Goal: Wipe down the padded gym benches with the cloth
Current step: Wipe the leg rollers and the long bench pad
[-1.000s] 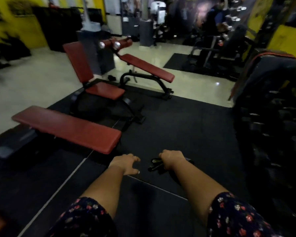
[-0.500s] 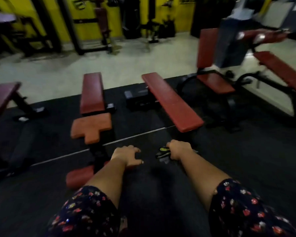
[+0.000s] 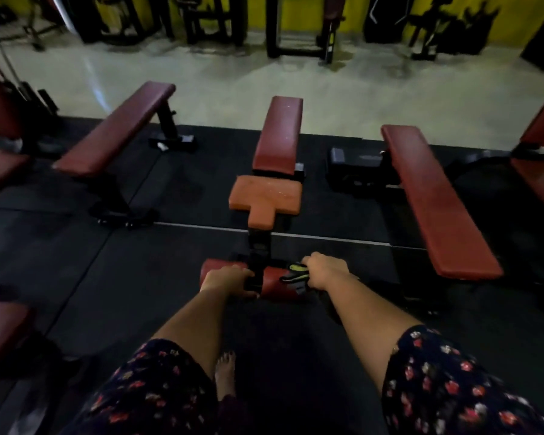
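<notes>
Where the right hand (image 3: pixel 325 270) reaches forward, its fingers are clenched round the cloth (image 3: pixel 294 273), a dark bunched rag with yellow-green stripes (its folds are too blurred to read). It shows just over the red foot roller (image 3: pixel 275 285) of the middle bench (image 3: pixel 266 199). The left hand (image 3: pixel 230 279) hangs loosely curled and holds nothing; whether it touches the roller cannot be told.

A bench post (image 3: pixel 259 246) stands between left hand (image 3: pixel 228 279) and right hand (image 3: pixel 325 270); open mat (image 3: pixel 132 277) to their left, flat bench (image 3: pixel 437 199) rightward.
</notes>
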Motion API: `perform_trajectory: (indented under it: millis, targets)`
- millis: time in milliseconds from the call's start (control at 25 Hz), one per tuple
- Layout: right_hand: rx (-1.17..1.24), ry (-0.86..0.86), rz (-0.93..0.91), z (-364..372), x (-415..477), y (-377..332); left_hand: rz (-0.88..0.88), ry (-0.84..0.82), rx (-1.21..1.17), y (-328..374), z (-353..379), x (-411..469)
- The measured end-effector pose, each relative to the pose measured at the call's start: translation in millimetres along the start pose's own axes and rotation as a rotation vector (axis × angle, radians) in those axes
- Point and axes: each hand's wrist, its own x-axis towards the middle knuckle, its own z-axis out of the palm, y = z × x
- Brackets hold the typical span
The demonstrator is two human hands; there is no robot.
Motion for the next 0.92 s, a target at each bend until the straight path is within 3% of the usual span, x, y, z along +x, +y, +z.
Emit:
perform_trajectory:
  millis: [320,560,920]
  targets:
    - [0.079,-0.140,0.191,39,155,-67,0.090,-0.177,-0.031,-105,32,138]
    - [0.317,-0.220,0.432,108,226,-81,0.060,-0.113,0.073,-161,81,213]
    - [0.165,0.039,0.489,251,323,-53,0.083,0.015,-0.094,-115,234,332]
